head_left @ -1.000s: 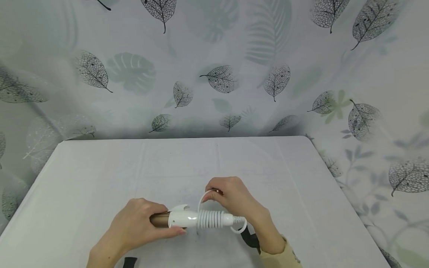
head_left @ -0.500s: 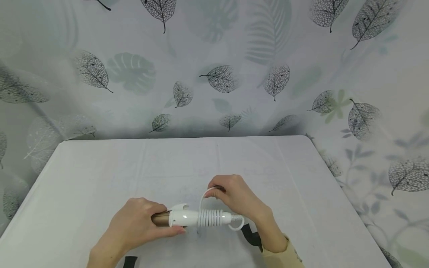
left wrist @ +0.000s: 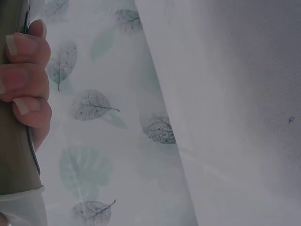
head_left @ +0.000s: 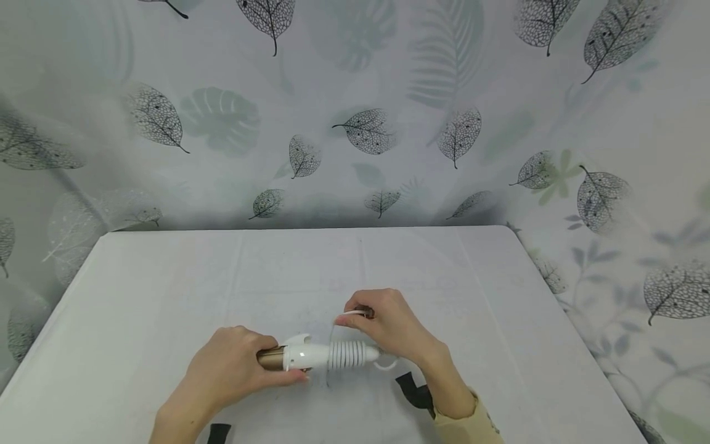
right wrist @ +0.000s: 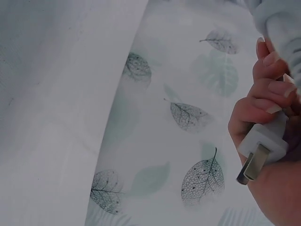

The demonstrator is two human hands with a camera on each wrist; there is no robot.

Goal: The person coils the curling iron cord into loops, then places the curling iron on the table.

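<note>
A curling iron with a white handle [head_left: 307, 356] and a gold-brown barrel [head_left: 270, 359] lies crosswise in front of me, above the table. My left hand [head_left: 230, 364] grips the barrel, thumb along the near side; its fingertips curl round the barrel [left wrist: 16, 155] in the left wrist view. A white power cord [head_left: 347, 354] is wound in several turns round the handle's right part, with a small loop hanging at the tail. Behind the handle, my right hand [head_left: 388, 324] pinches the cord's free end. In the right wrist view its two-pin plug [right wrist: 263, 143] pokes out below the curled fingers.
The white table [head_left: 277, 271] reaches back to a leaf-printed curtain [head_left: 333, 179], which also hangs along both sides. Black straps [head_left: 416, 391] show by the wrists, and a beige sleeve [head_left: 466, 422] covers the right forearm.
The cord stretch between handle and right hand has swung from a raised loop to a thin line. The curling iron has shifted slightly right and away. Both hands keep their grip.
</note>
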